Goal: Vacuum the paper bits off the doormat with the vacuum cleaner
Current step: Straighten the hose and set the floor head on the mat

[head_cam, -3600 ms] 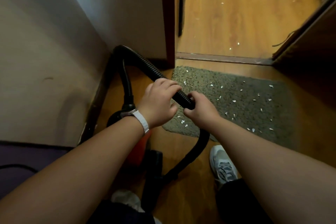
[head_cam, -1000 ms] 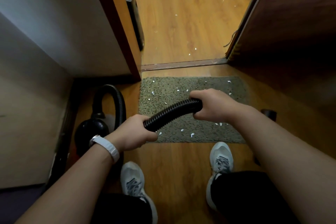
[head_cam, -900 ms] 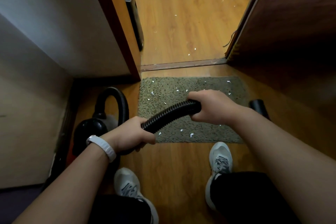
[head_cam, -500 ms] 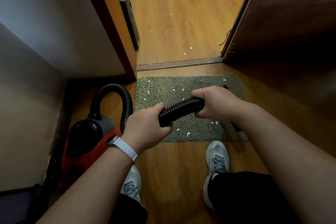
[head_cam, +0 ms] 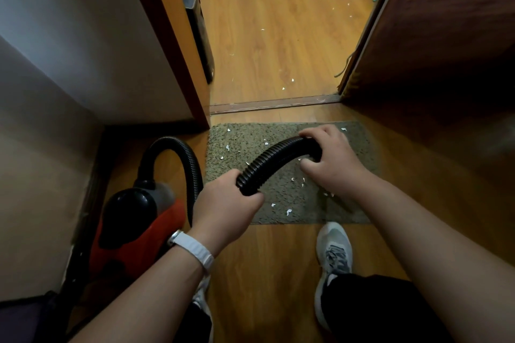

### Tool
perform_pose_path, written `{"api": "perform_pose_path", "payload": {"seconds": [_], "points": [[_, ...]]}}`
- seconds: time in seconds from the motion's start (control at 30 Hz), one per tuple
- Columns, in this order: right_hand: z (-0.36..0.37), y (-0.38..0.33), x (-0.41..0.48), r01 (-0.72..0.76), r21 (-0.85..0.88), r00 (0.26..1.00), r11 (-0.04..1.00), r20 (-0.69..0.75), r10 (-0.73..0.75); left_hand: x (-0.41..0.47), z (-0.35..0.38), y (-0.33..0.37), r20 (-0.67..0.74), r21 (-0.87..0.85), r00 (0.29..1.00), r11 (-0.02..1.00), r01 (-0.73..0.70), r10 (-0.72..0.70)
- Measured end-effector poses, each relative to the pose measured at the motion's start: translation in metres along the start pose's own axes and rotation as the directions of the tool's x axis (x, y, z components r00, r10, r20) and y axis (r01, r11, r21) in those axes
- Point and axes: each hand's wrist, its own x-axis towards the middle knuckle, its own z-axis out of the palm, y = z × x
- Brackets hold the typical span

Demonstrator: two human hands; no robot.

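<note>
**Both hands are gripping the black ribbed vacuum hose [head_cam: 274, 159] over the olive-green shaggy doormat [head_cam: 237, 145].**

The doormat is lying on the wooden floor [head_cam: 267, 36] just before the doorway threshold, with white paper bits [head_cam: 288, 212] scattered across it. The right hand [head_cam: 331, 159] is wrapping fingers and thumb round the hose's far end, likely to steer it; the hose mouth is hidden. The left hand [head_cam: 225, 200] is clenching the hose nearer, probably taking its weight. The red-and-black canister vacuum cleaner [head_cam: 133, 220] is sitting left of the mat, by the wall.
</note>
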Motion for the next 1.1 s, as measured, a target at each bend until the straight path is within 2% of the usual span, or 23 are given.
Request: {"api": "perform_pose_path", "payload": {"seconds": [0.07, 0.1, 0.17, 0.2, 0.27, 0.37, 0.43, 0.5, 0.67, 0.83, 0.87, 0.9, 0.97, 1.03, 1.1], "points": [[0.002, -0.001, 0.002, -0.177, 0.196, 0.984, 0.964, 0.027, 0.175, 0.001, 0.000, -0.002, 0.028, -0.016, 1.000, 1.000, -0.012, 0.012], [0.004, -0.003, 0.003, -0.300, 0.367, 0.954, 0.881, 0.098, 0.284, 0.000, 0.002, -0.001, 0.062, -0.007, 0.997, 0.999, -0.034, 0.035], [0.009, -0.007, 0.008, -0.477, 0.675, 0.871, 0.563, 0.277, 0.406, -0.004, 0.007, 0.001, 0.148, 0.051, 0.985, 0.994, -0.101, 0.092], [0.010, -0.008, 0.011, -0.509, 0.754, 0.842, 0.416, 0.337, 0.420, -0.006, 0.010, 0.001, 0.188, 0.092, 0.975, 0.986, -0.141, 0.122], [0.012, -0.007, 0.018, -0.541, 0.803, 0.800, 0.251, 0.399, 0.448, -0.007, 0.012, 0.002, 0.259, 0.167, 0.946, 0.955, -0.243, 0.195], [0.015, -0.004, 0.025, -0.605, 0.783, 0.740, 0.145, 0.487, 0.463, -0.012, 0.014, 0.005, 0.414, 0.208, 0.853, 0.879, -0.428, 0.318], [0.015, -0.002, 0.028, -0.645, 0.745, 0.720, 0.172, 0.517, 0.462, -0.014, 0.017, 0.005, 0.510, 0.189, 0.790, 0.852, -0.488, 0.339], [0.016, 0.002, 0.029, -0.671, 0.688, 0.721, 0.276, 0.519, 0.458, -0.016, 0.021, 0.003, 0.591, 0.170, 0.738, 0.844, -0.509, 0.326], [0.010, 0.003, 0.019, -0.533, 0.596, 0.841, 0.600, 0.301, 0.449, -0.014, 0.035, -0.011, 0.693, 0.023, 0.676, 0.930, -0.366, 0.249], [-0.014, 0.004, -0.008, -0.381, 0.469, 0.925, 0.797, 0.182, 0.335, -0.002, 0.049, -0.016, 0.759, -0.040, 0.622, 0.967, -0.250, 0.192], [-0.019, 0.006, -0.015, -0.347, 0.432, 0.938, 0.833, 0.168, 0.304, 0.001, 0.050, -0.015, 0.742, -0.075, 0.643, 0.976, -0.203, 0.191], [-0.024, 0.009, -0.023, -0.317, 0.401, 0.948, 0.859, 0.161, 0.274, 0.006, 0.049, -0.014, 0.696, -0.116, 0.692, 0.981, -0.157, 0.193], [-0.033, 0.015, -0.037, -0.278, 0.395, 0.960, 0.876, 0.149, 0.238, 0.021, 0.045, -0.013, 0.539, -0.180, 0.823, 0.979, -0.095, 0.179], [-0.040, 0.019, -0.048, -0.256, 0.424, 0.966, 0.869, 0.140, 0.216, 0.035, 0.040, -0.015, 0.389, -0.261, 0.916, 0.965, 0.009, 0.097], [-0.045, 0.021, -0.053, -0.225, 0.412, 0.973, 0.883, 0.138, 0.184, 0.047, 0.039, -0.016, 0.280, -0.370, 0.960, 0.919, 0.137, -0.031]]}}
